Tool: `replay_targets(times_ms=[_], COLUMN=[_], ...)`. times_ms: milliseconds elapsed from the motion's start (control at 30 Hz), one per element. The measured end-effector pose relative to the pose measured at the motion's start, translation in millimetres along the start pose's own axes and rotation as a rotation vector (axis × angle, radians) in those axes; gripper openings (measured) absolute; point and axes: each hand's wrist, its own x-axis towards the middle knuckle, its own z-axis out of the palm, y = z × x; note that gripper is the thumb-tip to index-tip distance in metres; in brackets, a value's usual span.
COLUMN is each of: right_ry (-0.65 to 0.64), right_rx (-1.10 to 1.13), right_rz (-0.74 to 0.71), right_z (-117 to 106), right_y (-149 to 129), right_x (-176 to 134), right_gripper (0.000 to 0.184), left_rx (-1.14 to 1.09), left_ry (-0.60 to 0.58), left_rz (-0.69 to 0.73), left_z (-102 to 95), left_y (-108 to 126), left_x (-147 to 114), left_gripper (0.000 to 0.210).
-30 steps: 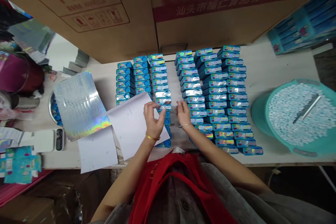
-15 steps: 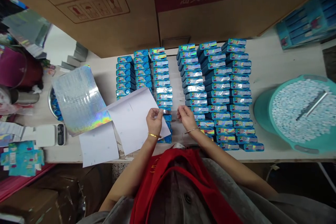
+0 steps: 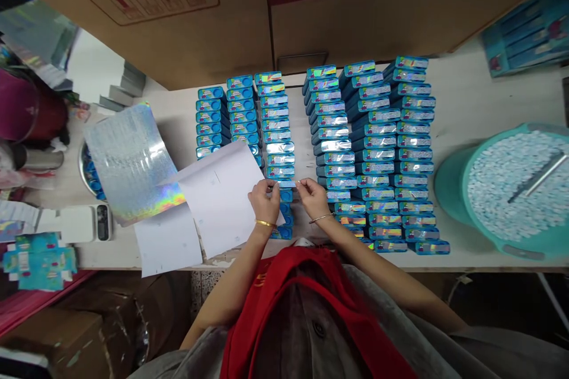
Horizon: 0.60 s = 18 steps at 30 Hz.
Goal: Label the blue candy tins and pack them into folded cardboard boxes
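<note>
My left hand and my right hand face each other, fingertips pinched, with a narrow shiny sticker strip stretched between them. The strip lies over the near part of a column of blue tins, their end faces bearing similar shiny strips. Nearer me, tins in that column show plain blue ends. White sticker sheets lie under and beside my left wrist, covering some tins. More blue tins stand in columns to the right of my right hand.
A turquoise tub of small white pieces, with a metal scoop, stands at right. Large cardboard cartons wall off the back. At left are a silvery sticker sheet, a metal bowl and a white scale.
My right hand has moved slightly left and my fingertips are closer to the tin column. The strip now lies flatter across the tins. The whole view has shifted a little.
</note>
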Motion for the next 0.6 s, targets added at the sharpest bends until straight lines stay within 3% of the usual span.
replay_targets(times_ms=[300,367,500,600], right_ry=[-0.005,0.017,0.061,-0.028], right_rx=[-0.128,-0.115,-0.159,-0.212], right_rz=[-0.011,0.002,-0.123,-0.195], right_z=[7,9,11,12], right_y=[20,22,25,28], right_x=[6,4,-7,-15], right_gripper=[0.029,0.029,0.037,0.039], left_rx=[0.319,0.327,0.307,0.322], left_ry=[0.002,0.015,0.020,-0.004], left_rz=[0.038,0.026,0.003,-0.007], left_z=[2.5,1.7,-1.0,-2.5], left_y=[2,3,7,10], left_x=[3,5,8,10], left_gripper=[0.006,0.019,0.035,0.034])
